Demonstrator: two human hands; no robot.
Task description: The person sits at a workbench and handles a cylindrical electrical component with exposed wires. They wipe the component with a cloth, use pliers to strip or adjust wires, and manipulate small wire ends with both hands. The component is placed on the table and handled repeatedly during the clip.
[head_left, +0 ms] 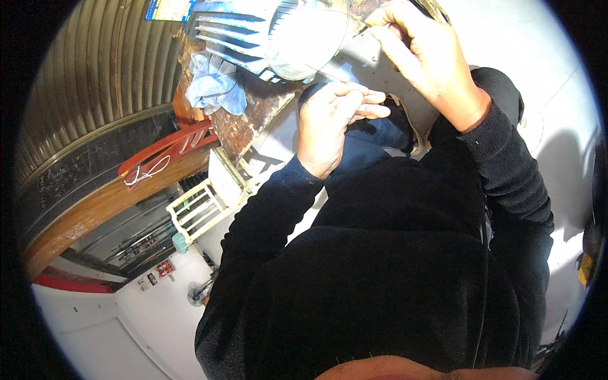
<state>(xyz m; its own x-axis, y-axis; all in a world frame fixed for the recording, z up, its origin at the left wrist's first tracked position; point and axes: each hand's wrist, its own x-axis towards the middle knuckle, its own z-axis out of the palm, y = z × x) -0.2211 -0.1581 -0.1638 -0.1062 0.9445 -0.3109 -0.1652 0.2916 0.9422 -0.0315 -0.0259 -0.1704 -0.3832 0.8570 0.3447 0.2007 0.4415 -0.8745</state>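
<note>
My left hand point(330, 123) is closed, its fingers pressed together just below a bright round end of a blue finned housing point(235, 28), which looks like an electric motor casing. A thin dark strand point(320, 71), wire or thread, runs across that end to my left fingertips. Higher and to the right, my right hand point(423, 54) pinches thumb against forefinger; a faint line of the same strand seems to reach it. Glare washes out the inside of the housing. The housing rests on a worn wooden bench top point(250, 123).
A crumpled blue glove point(215, 85) lies on the bench left of the housing. Beyond are a red bracket-like piece point(168, 152) with white cord, a cream-coloured chair point(206, 199) and a corrugated metal shutter point(107, 69). My legs and shoe point(411, 123) are below the hands.
</note>
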